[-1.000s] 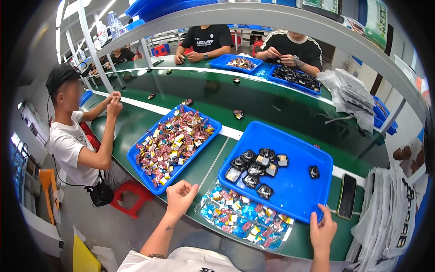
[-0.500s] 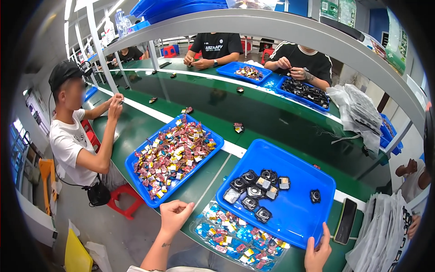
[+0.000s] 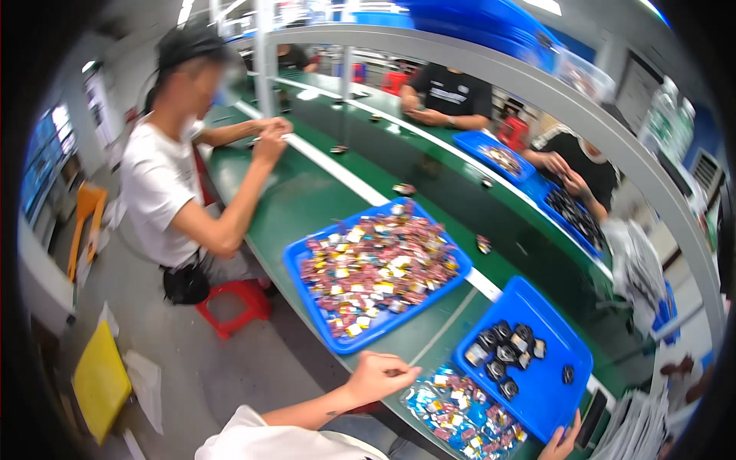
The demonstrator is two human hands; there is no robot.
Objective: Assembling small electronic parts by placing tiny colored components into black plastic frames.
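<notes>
The left hand [image 3: 381, 377] is curled closed, left of the tray [image 3: 550, 353] (whether it pinches anything, I cannot tell); the right hand [image 3: 562, 443], thumb and fingers apart, is against the tray's near corner. Black parts [image 3: 506, 355] lie inside the tray, a clear pack [image 3: 464, 414] just before it, a heaped bin [image 3: 349, 343] left of it on the desk [image 3: 299, 192].
</notes>
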